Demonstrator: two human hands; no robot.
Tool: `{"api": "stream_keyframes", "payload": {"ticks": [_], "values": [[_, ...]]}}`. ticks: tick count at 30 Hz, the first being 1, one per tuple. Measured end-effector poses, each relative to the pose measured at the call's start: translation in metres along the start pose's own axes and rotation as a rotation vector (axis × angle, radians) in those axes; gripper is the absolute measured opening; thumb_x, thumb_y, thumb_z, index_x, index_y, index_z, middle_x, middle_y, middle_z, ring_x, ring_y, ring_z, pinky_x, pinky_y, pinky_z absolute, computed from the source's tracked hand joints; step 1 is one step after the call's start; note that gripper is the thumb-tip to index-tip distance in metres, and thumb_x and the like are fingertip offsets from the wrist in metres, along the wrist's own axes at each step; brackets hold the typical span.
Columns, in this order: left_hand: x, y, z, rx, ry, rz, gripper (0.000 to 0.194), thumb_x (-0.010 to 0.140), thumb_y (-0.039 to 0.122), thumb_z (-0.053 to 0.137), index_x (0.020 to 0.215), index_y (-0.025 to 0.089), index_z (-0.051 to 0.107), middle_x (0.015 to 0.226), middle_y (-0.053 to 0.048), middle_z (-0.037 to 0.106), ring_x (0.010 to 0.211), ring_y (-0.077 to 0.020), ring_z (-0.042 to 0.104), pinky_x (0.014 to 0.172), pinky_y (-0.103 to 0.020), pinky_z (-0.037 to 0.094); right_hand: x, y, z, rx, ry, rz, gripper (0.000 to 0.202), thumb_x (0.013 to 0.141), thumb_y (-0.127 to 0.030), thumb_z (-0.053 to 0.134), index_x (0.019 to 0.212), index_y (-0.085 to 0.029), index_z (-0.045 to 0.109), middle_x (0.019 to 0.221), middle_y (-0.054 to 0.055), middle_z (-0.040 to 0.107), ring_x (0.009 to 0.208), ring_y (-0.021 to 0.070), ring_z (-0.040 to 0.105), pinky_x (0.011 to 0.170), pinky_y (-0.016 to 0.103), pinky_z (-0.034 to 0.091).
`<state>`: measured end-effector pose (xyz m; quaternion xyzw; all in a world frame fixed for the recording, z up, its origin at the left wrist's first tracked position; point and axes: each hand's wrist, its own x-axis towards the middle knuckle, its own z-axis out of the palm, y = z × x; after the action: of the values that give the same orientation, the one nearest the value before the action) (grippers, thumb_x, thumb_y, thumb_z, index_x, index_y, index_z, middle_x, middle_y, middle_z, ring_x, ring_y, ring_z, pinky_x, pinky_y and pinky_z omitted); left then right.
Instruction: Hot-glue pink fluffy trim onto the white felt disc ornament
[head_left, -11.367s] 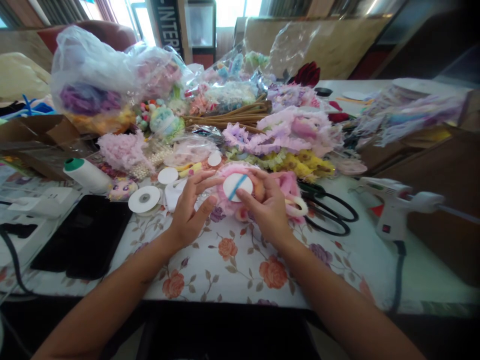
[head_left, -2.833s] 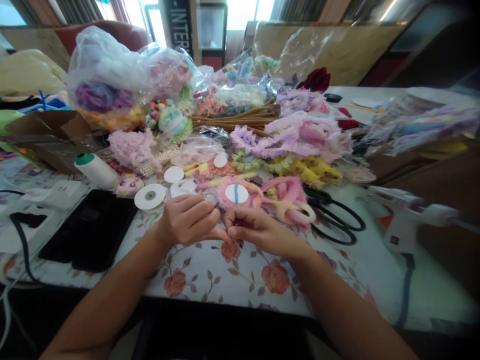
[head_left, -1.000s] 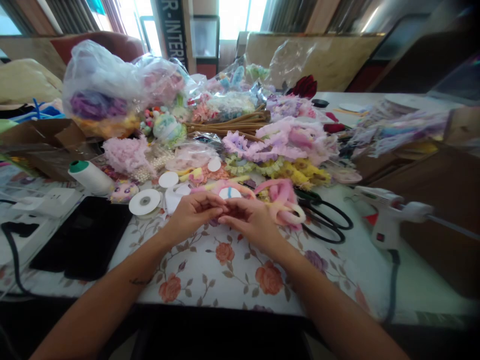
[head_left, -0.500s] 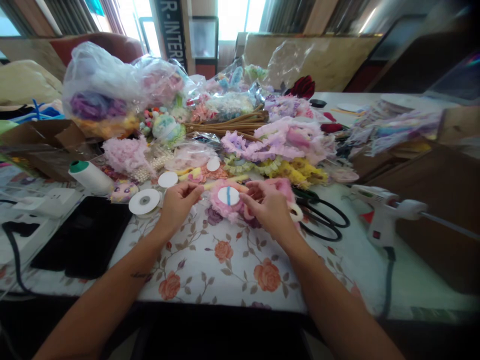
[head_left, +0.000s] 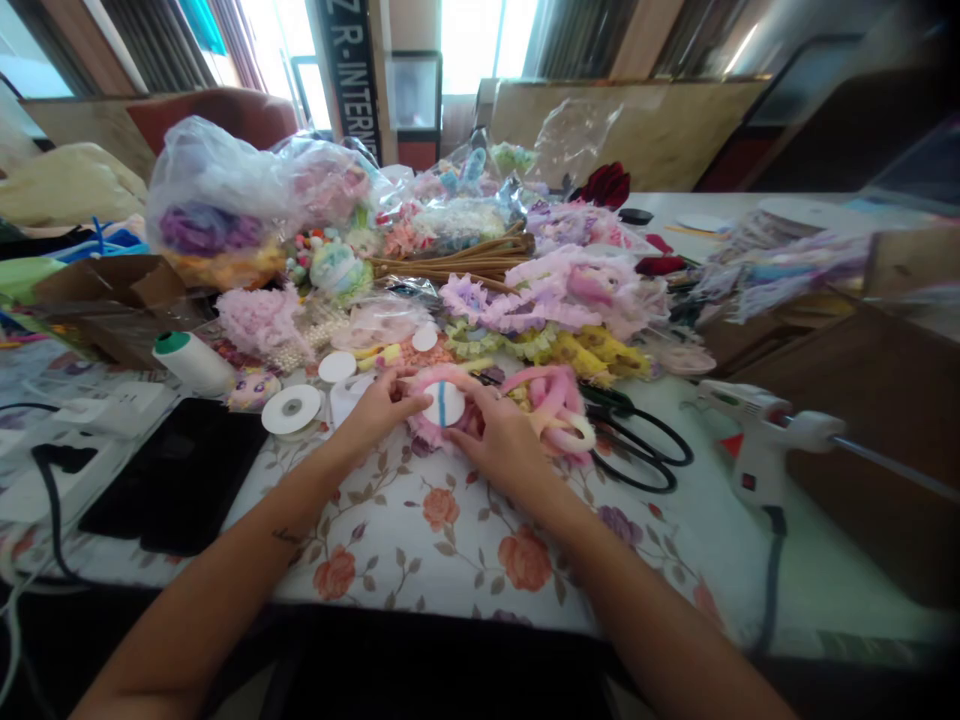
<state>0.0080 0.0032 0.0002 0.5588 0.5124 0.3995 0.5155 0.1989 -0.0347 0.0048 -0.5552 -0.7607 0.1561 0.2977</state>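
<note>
Between my hands lies a fluffy pink trim piece (head_left: 421, 430) with a white disc (head_left: 448, 405) on top, crossed by a blue stripe. My left hand (head_left: 386, 405) pinches the pink piece's left edge, its thumb reaching to the disc. On the other side my right hand (head_left: 501, 430) has its fingers closed on the right edge, thumb near the bottom of the disc. Just right of that hand rests a bundle of pink and cream fuzzy strips (head_left: 559, 405). Black-handled scissors (head_left: 652, 450) lie beyond the bundle.
A white glue gun (head_left: 750, 440) stands at the right before a cardboard box (head_left: 870, 430). To the left are a ribbon spool (head_left: 292, 410), a thread cone (head_left: 193, 362), a black phone (head_left: 176, 475) and a power strip (head_left: 60, 470). Bagged trims (head_left: 217, 200) pile up behind.
My left hand has moved right onto the pink piece's edge. My right hand has shifted left and closed around its other side. The view has tilted slightly.
</note>
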Motion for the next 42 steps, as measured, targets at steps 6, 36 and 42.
{"api": "stream_keyframes", "payload": {"ticks": [6,36,42], "values": [[-0.006,0.004,-0.004,-0.11,-0.054,-0.085,0.061,0.061,0.037,0.086,0.115,0.02,0.064,0.111,-0.008,0.069,0.102,-0.0235,0.065,0.088,-0.035,0.052,-0.007,-0.002,0.007,0.008,0.03,-0.209,0.06,0.08,-0.016,0.065,0.137,-0.023,0.047,0.133,0.015,0.059,0.117,0.0311,0.059,0.092,0.046,0.05],[0.006,0.006,0.026,-0.017,0.257,0.278,0.036,0.064,0.03,0.078,0.094,0.019,0.061,0.09,-0.001,0.066,0.081,-0.0166,0.06,0.076,-0.028,0.049,-0.022,-0.017,0.002,0.073,0.131,-0.566,0.037,0.091,-0.015,0.044,0.124,-0.019,0.06,0.078,0.005,0.07,0.07,0.0184,0.064,0.065,0.031,0.051],[0.001,0.008,0.03,-0.147,0.156,0.206,0.04,0.062,0.027,0.081,0.096,0.02,0.06,0.089,0.002,0.065,0.077,-0.0129,0.06,0.072,-0.025,0.049,-0.031,-0.022,0.002,0.118,0.168,-0.793,0.031,0.089,-0.019,0.053,0.118,-0.015,0.061,0.069,0.004,0.07,0.057,0.0179,0.061,0.053,0.031,0.05]]}}
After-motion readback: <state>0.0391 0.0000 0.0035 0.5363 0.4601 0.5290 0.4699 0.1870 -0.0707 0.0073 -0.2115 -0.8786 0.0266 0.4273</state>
